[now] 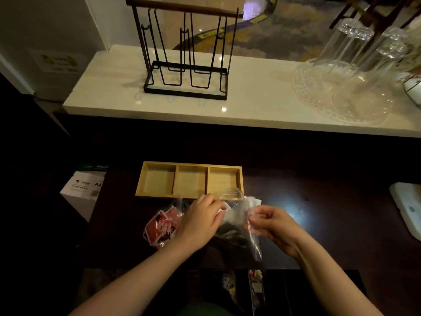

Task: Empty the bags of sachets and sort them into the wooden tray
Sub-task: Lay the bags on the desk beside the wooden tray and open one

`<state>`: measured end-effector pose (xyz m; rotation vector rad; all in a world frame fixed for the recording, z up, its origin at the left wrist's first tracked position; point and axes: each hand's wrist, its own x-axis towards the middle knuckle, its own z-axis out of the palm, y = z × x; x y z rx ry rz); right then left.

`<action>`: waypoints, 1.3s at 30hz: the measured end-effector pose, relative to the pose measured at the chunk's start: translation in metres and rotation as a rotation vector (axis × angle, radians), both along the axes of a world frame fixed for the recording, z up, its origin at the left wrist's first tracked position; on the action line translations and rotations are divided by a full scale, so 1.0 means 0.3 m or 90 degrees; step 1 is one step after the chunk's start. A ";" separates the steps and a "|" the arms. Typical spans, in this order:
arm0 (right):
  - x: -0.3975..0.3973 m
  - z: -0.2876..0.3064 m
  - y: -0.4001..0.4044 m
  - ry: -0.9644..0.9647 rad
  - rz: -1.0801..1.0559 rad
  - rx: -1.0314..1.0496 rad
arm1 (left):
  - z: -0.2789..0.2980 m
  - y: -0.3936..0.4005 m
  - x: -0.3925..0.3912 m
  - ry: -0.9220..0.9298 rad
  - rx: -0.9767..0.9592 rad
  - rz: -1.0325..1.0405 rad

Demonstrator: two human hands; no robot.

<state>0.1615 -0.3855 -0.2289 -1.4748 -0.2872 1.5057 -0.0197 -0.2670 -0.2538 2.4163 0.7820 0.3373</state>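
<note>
a: where is the clear bag (237, 226) and how is it held?

b: it sits on the dark table (319, 215), just in front of the wooden tray (191, 181). the left hand (202, 221) pinches its top edge on one side; the right hand (271, 224) pinches the opposite side. both hands are closed on the plastic. dark sachets appear to fill the lower part.

a: handling properties?

b: judged as light, thin and limp film. it is likely slippery and may tear if pulled hard. grip point: the two lips of the mouth, close to the seal, then part them evenly.

a: status of the tray?

b: all three compartments are bare. no sorting is done yet.

a: other stock?

b: a second bag of red sachets (161, 225) lies just left of the left hand, partly under its wrist. whether it is sealed cannot be told.
</note>
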 end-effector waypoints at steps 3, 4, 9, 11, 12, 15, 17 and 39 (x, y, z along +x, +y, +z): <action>-0.063 0.043 0.081 -0.089 0.019 0.022 | 0.124 -0.028 0.057 -0.084 -0.192 0.086; -0.082 0.047 0.104 -0.102 0.012 0.030 | 0.148 -0.035 0.063 -0.094 -0.250 0.102; -0.181 0.032 0.164 -0.062 -0.106 0.036 | 0.170 -0.033 0.019 -0.087 -0.442 0.190; -0.202 0.035 0.171 -0.018 -0.120 0.043 | 0.150 -0.029 -0.005 -0.081 -0.453 0.210; -0.206 0.038 0.172 -0.003 -0.117 0.045 | 0.138 -0.029 -0.013 -0.086 -0.457 0.216; -0.217 0.049 0.172 -0.003 -0.081 0.031 | 0.110 -0.027 -0.032 -0.088 -0.430 0.233; -0.220 0.052 0.171 -0.020 -0.061 0.025 | 0.098 -0.023 -0.038 -0.087 -0.421 0.235; -0.222 0.057 0.159 -0.018 -0.035 -0.011 | 0.129 0.017 -0.036 0.062 -0.388 0.148</action>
